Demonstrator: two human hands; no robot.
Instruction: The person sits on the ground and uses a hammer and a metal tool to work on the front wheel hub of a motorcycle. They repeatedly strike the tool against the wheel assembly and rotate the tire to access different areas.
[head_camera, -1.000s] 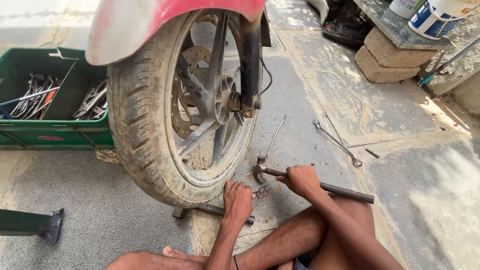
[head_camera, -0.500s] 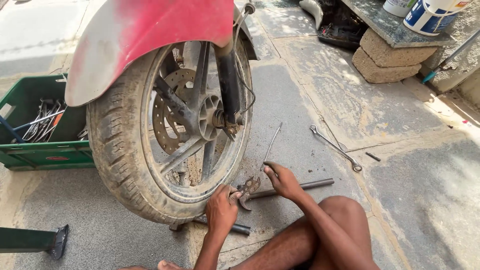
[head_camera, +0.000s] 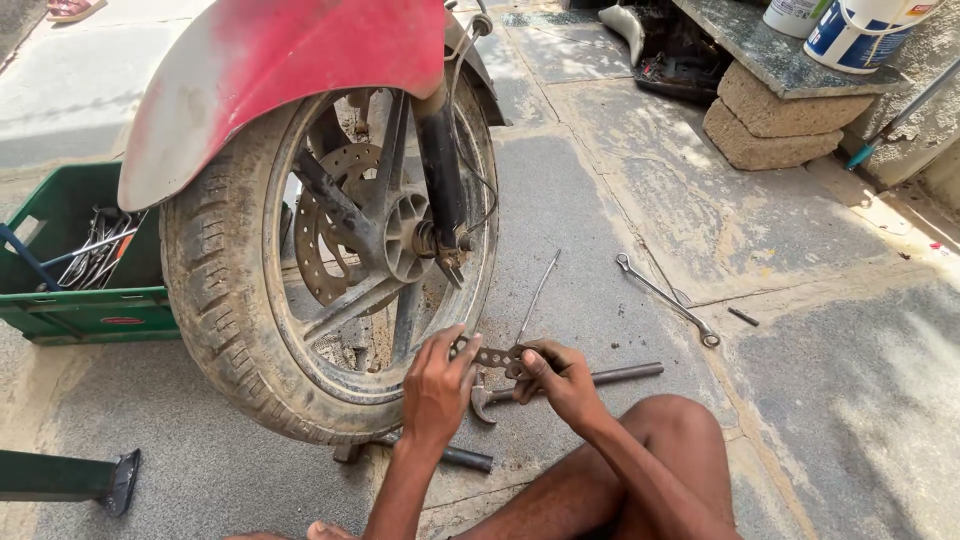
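I sit on the ground beside a motorcycle front wheel (head_camera: 240, 330) under a red mudguard (head_camera: 290, 70). Both hands grip a small flat metal piece with holes (head_camera: 497, 356), held just off the ground near the tyre's lower right. My left hand (head_camera: 436, 388) pinches its left end and my right hand (head_camera: 560, 380) its right end. Under my hands a hammer (head_camera: 610, 376) lies on the concrete, its head towards the wheel. The wheel's axle nut (head_camera: 440, 245) and brake disc (head_camera: 330, 230) are in plain sight.
A double-ended spanner (head_camera: 665, 300) and a thin metal rod (head_camera: 537, 295) lie on the concrete to the right of the wheel. A green crate (head_camera: 85, 310) of tools stands at left. A stone bench (head_camera: 770, 90) with buckets is at the back right. A dark stand foot (head_camera: 110, 480) is at lower left.
My view has moved closer to the wheel. My right hand left the hammer's handle, and both hands came together and lifted the holed metal piece off the ground.
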